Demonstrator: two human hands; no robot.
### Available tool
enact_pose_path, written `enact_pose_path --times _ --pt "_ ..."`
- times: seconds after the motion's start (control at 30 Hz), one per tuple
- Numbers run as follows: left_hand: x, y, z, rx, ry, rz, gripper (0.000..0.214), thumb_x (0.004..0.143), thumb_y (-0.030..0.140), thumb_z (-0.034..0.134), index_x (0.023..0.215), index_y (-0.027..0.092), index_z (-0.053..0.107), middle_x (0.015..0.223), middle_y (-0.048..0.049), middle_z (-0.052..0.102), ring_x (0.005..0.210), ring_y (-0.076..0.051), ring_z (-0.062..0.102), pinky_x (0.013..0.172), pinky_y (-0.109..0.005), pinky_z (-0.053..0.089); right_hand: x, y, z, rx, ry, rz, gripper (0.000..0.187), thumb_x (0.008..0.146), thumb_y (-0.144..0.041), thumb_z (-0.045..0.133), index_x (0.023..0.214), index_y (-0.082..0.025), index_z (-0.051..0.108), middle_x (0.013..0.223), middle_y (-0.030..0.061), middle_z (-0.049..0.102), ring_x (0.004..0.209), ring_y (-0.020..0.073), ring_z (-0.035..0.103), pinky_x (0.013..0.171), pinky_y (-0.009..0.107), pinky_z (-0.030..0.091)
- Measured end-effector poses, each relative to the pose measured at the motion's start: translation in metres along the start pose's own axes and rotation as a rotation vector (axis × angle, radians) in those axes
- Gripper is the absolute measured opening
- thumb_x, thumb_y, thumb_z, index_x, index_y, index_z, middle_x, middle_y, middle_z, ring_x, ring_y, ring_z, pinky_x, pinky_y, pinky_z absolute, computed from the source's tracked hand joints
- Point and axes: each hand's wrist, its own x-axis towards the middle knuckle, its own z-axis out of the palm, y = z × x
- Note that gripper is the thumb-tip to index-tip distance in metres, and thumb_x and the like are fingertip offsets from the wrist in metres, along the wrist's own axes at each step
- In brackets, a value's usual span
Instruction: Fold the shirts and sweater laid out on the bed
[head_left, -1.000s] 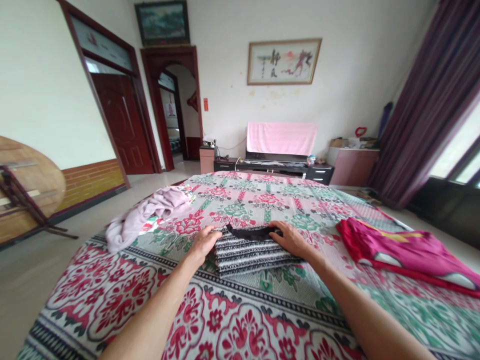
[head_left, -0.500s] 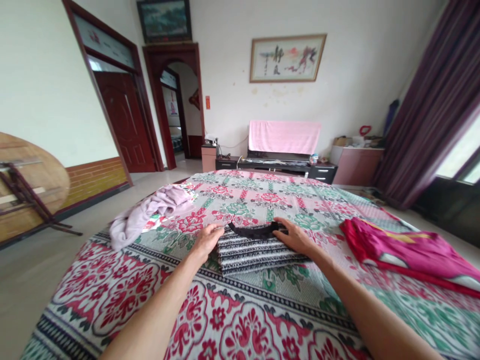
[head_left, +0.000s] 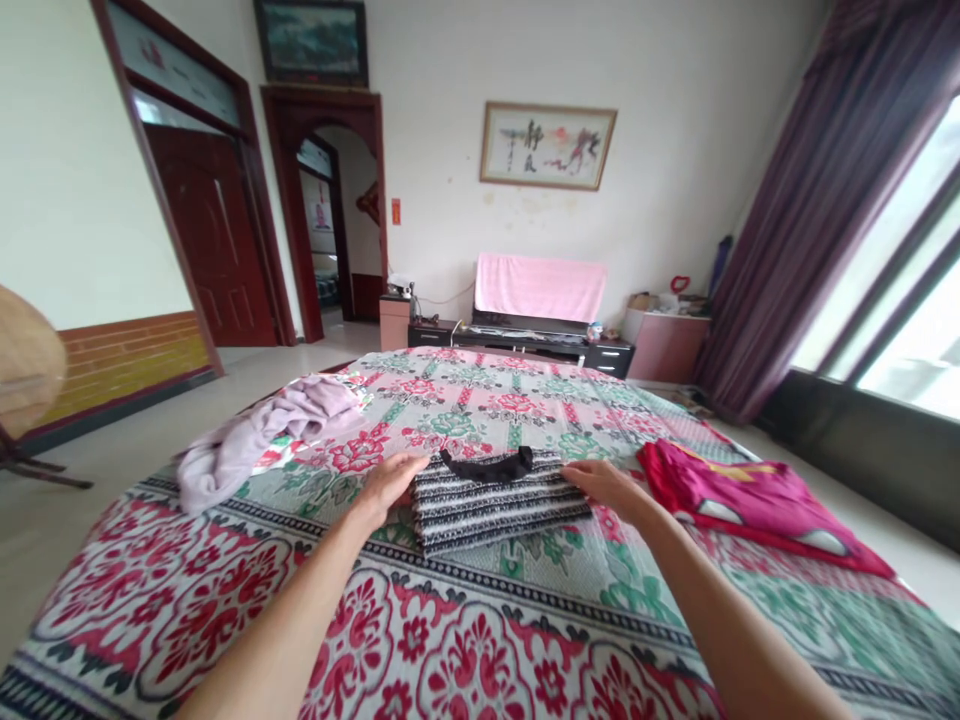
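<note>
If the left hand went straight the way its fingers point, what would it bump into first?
Probably the folded black-and-white striped knit garment: the left hand lies flat at its left edge, fingers aimed across it.

The garment [head_left: 491, 505] is black-and-white striped, the bedspread [head_left: 465, 650] red, green and white floral.
</note>
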Motion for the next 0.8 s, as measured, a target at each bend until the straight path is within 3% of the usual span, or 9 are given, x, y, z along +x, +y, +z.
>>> enact_pose_path --times 0.17,0.33,0.47,0.6,0.67,0.8 --pt "-0.011 0.016 -0.014 0.09 -0.171 -0.147 0.067 0.06 0.047 0.075 0.119 0.021 0.056 0.082 -0.0036 0.07 0.064 -0.016 0.061 0.055 -0.025 0.044 -0.005 -0.008 0.01 -0.206 0.086 -0.026 0.025 0.071 -0.037 0.057 0.057 -0.017 0.059 0.047 -0.0048 0.046 0.051 0.0092 0.042 0.047 0.02 0.029" --pt "-0.005 0.004 -0.009 0.028 -0.102 -0.121 0.084 0.056 0.032 0.078 0.133 0.022 0.045 0.084 -0.0029 0.069 0.065 -0.016 0.063 0.056 -0.023 0.045 0.0 -0.01 0.02 -0.191 0.119 0.038 0.021 0.064 -0.024 0.058 0.046 -0.017 0.05 0.041 -0.0066 0.034 0.045 0.0075 0.034 0.045 0.022 0.023" --pt "0.005 -0.006 0.001 -0.049 0.022 0.028 0.085 0.056 0.032 0.077 0.134 0.019 0.045 0.071 0.0008 0.066 0.064 -0.015 0.063 0.061 -0.024 0.047 -0.002 -0.009 0.02 -0.04 0.076 0.091 0.015 0.064 -0.024 0.055 0.051 -0.017 0.054 0.042 -0.0052 0.042 0.044 0.0086 0.04 0.045 0.022 0.027" --pt "0.012 -0.007 0.007 -0.154 0.115 0.12 0.083 0.056 0.037 0.077 0.131 0.02 0.047 0.068 0.002 0.065 0.063 -0.015 0.063 0.062 -0.026 0.047 -0.004 -0.006 0.021 0.257 0.076 0.029 0.017 0.067 -0.032 0.054 0.062 -0.016 0.057 0.053 -0.0018 0.054 0.049 0.0108 0.048 0.047 0.022 0.032" --pt "0.015 -0.01 0.008 -0.162 0.199 0.085 0.075 0.054 0.038 0.078 0.122 0.017 0.053 0.068 0.0011 0.065 0.06 -0.016 0.062 0.06 -0.027 0.048 -0.003 -0.004 0.025 0.364 0.107 -0.001 0.019 0.064 -0.035 0.058 0.063 -0.016 0.057 0.053 -0.0023 0.054 0.049 0.0104 0.048 0.046 0.021 0.031" --pt "0.02 -0.016 0.006 -0.089 0.325 0.06 0.053 0.049 0.038 0.08 0.093 0.014 0.062 0.066 -0.0005 0.066 0.059 -0.017 0.062 0.058 -0.029 0.049 0.0 -0.001 0.033 0.354 0.198 -0.003 0.022 0.062 -0.038 0.063 0.063 -0.017 0.055 0.049 -0.0056 0.048 0.047 0.0083 0.042 0.045 0.021 0.028"
